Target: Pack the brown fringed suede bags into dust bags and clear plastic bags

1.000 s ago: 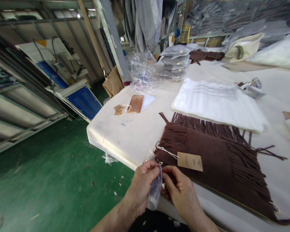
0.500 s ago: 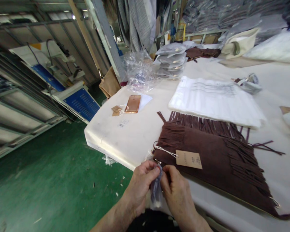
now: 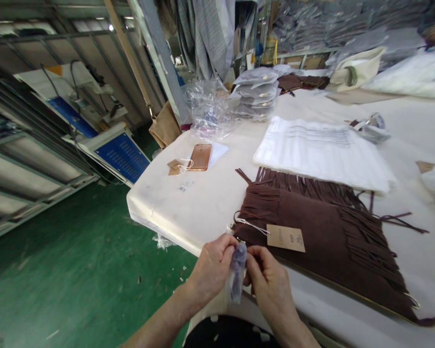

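A dark brown fringed bag (image 3: 319,232) lies flat on the white-covered table (image 3: 159,198), its paper price tag (image 3: 285,238) on top, tied by white string. At its near left corner, close to a small metal clasp, I hold a narrow purplish-grey strip in clear plastic (image 3: 237,275), which hangs down at the table edge. My left hand (image 3: 213,266) pinches the strip's top from the left. On the other side my right hand (image 3: 270,278) has its fingers bent and pressed at the plastic's upper edge. What exactly is inside the plastic, I cannot make out.
Beyond the bag lies a stack of white plastic sleeves (image 3: 319,150). A phone (image 3: 200,157) and a small brown tag (image 3: 174,167) are at the left. Crumpled clear plastic (image 3: 210,108) and several wrapped packages (image 3: 257,92) stand at the back. Green floor (image 3: 94,261) shows left.
The plastic-wrapped strip has turned so more of its length shows between my hands. My right hand has shifted slightly right. A bit of a person appears at the far upper right.
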A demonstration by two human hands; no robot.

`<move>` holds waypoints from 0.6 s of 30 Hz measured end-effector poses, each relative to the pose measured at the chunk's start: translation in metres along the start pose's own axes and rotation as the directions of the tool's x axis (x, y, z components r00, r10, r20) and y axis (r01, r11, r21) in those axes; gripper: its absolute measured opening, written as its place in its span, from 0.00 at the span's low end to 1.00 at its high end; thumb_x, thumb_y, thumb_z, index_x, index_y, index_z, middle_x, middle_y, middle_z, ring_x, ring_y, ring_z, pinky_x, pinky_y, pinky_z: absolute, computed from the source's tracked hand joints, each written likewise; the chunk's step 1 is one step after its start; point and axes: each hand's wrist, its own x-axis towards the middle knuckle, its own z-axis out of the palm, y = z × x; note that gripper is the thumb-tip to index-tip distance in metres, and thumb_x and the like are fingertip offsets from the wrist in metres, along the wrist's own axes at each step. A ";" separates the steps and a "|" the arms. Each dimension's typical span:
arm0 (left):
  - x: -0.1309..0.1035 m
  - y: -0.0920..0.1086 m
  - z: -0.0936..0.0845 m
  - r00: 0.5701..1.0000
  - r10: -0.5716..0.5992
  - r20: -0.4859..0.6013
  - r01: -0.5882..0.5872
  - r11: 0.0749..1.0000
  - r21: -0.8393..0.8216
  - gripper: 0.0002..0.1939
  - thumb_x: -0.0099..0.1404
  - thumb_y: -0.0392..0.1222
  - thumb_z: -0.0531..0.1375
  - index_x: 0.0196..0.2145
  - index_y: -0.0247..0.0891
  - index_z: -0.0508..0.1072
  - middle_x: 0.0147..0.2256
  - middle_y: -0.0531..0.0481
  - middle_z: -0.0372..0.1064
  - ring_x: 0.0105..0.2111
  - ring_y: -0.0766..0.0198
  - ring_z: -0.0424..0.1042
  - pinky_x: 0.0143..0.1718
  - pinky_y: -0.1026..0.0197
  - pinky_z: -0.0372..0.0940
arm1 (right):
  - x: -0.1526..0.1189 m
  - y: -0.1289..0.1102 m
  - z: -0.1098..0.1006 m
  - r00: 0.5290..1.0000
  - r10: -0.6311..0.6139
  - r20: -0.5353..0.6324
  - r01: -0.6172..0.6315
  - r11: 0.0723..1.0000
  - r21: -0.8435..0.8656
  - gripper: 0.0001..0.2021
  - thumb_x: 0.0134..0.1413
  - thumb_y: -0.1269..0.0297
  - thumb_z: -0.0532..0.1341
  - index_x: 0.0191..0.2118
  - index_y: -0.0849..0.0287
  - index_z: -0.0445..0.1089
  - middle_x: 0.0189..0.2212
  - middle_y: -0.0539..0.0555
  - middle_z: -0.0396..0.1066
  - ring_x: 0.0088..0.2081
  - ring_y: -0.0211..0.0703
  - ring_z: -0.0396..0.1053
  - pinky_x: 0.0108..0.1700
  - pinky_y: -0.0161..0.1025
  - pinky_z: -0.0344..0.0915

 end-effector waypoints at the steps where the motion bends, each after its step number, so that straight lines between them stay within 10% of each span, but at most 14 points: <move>1: 0.001 0.000 0.000 1.000 0.022 -0.014 -0.021 0.999 0.047 0.11 0.59 0.37 0.47 0.29 0.38 0.68 0.23 0.55 0.62 0.24 0.68 0.62 0.28 0.66 0.57 | 0.000 0.001 -0.001 0.999 0.043 0.033 -0.045 0.997 0.060 0.17 0.49 0.47 0.54 0.30 0.58 0.66 0.15 0.47 0.65 0.16 0.36 0.62 0.19 0.32 0.58; 10: 0.000 -0.007 0.012 0.980 0.082 -0.184 -0.030 0.963 0.268 0.09 0.62 0.42 0.48 0.39 0.40 0.62 0.25 0.53 0.69 0.25 0.64 0.69 0.30 0.63 0.59 | 0.004 -0.004 0.000 0.983 0.165 0.077 -0.177 0.966 0.190 0.26 0.42 0.40 0.56 0.31 0.63 0.68 0.09 0.45 0.60 0.12 0.33 0.56 0.15 0.30 0.54; 18: -0.008 -0.005 0.019 0.949 -0.033 -0.314 0.056 0.996 0.063 0.10 0.61 0.45 0.47 0.33 0.39 0.64 0.26 0.51 0.69 0.26 0.65 0.69 0.30 0.64 0.61 | 0.010 -0.015 0.004 0.975 0.221 0.011 -0.212 0.917 0.339 0.21 0.36 0.45 0.62 0.24 0.63 0.69 0.08 0.44 0.56 0.12 0.30 0.51 0.13 0.29 0.46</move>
